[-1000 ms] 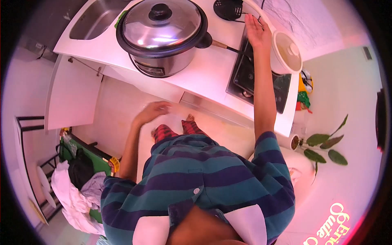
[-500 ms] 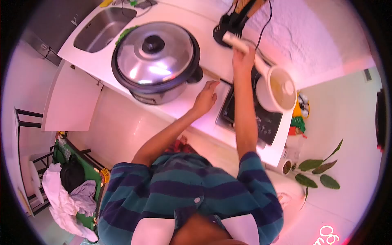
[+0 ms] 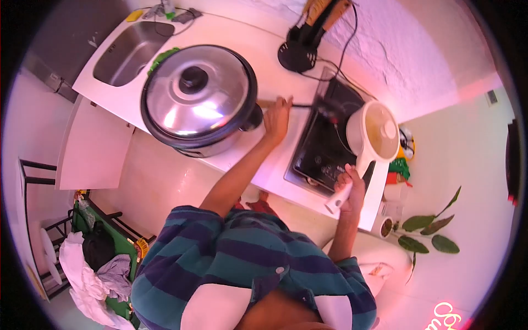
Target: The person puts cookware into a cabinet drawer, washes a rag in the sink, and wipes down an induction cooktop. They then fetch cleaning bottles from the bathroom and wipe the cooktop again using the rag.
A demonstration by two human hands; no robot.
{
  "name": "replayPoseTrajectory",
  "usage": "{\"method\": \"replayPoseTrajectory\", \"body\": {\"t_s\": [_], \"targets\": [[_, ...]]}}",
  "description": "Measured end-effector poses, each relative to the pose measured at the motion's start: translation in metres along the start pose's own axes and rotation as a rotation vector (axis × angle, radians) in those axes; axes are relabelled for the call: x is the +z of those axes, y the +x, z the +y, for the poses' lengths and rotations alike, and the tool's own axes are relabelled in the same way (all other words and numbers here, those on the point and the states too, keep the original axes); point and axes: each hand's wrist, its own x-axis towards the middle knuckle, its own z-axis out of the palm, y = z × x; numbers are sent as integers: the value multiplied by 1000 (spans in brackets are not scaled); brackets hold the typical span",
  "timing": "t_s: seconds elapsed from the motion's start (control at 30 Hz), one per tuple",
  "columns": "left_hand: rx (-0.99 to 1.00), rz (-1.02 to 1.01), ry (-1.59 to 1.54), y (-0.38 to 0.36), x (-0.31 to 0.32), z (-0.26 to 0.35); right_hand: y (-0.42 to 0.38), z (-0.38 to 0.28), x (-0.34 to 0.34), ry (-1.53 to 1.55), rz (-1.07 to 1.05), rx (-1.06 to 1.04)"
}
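Observation:
A cream saucepan [image 3: 356, 125] with a lid [image 3: 381, 132] sits at the right of a black cooktop [image 3: 322, 147], its long handle pointing toward me. My right hand [image 3: 350, 184] is closed around that handle. My left hand [image 3: 278, 118] grips a cooking utensil [image 3: 301, 105] with a wooden handle and a dark shaft. Its blurred dark head reaches over the cooktop, so I cannot make out its exact kind. Just left of this hand stands a large electric pot [image 3: 206, 140] under a shiny metal lid [image 3: 214, 91] with a black knob.
Black utensils with wooden handles [image 3: 300, 52] stand at the back by the white wall. A steel sink [image 3: 132, 55] is set in the counter's far left. Cables run behind the cooktop. A potted plant [image 3: 421, 225] stands at the right, beyond the counter edge.
The saucepan's handle has swung from the back round to my side, with my right hand on it. My left hand has closed on the utensil. The view has shifted slightly.

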Motion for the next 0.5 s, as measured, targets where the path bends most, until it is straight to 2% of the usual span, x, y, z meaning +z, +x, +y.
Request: {"method": "replayPoseTrajectory", "body": {"t_s": [0.07,0.13,0.2,0.33,0.5], "targets": [[-131,27,61,15,6,7,-7,-19,-31,-100,-3,16],[-105,135,134,30,29,1,-13,-34,-48,-131,-31,9],[-144,111,287,46,38,2,-11,-49,-67,-140,-107,19],[-241,109,499,74,45,4,0,-80,-104,-222,-116,58],[-233,41,558,74,63,-23,30,-114,-144,-239,-155,42]]}}
